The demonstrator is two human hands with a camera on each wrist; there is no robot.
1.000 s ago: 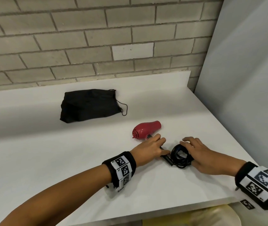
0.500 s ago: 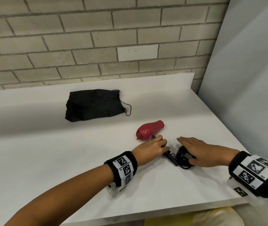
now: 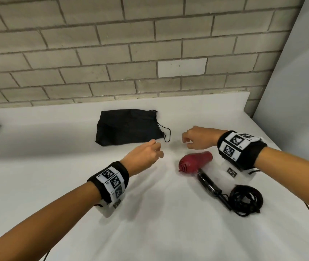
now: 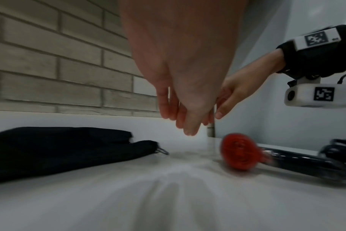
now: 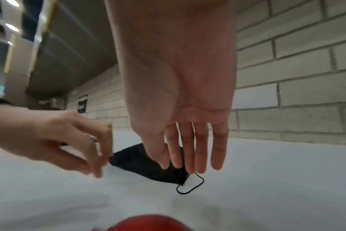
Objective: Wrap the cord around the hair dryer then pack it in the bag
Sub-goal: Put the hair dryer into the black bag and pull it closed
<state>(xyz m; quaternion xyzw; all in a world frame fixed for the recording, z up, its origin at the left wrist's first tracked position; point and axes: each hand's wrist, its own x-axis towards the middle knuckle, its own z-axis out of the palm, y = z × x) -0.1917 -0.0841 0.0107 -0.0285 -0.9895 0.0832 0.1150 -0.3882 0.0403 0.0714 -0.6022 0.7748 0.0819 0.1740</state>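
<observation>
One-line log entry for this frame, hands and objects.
left hand: empty, open | right hand: empty, open | hair dryer: on counter, cord coiled beside | bag: untouched

Both hands (image 3: 143, 157) hover by the bag (image 3: 127, 127) (black)

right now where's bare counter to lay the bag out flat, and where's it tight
Free: the wide white stretch of counter left of the left hand, in front of the black bag. Also the near edge below the hair dryer. Crowded: the right side, where the dryer, its coiled cord and the right hand cluster.
</observation>
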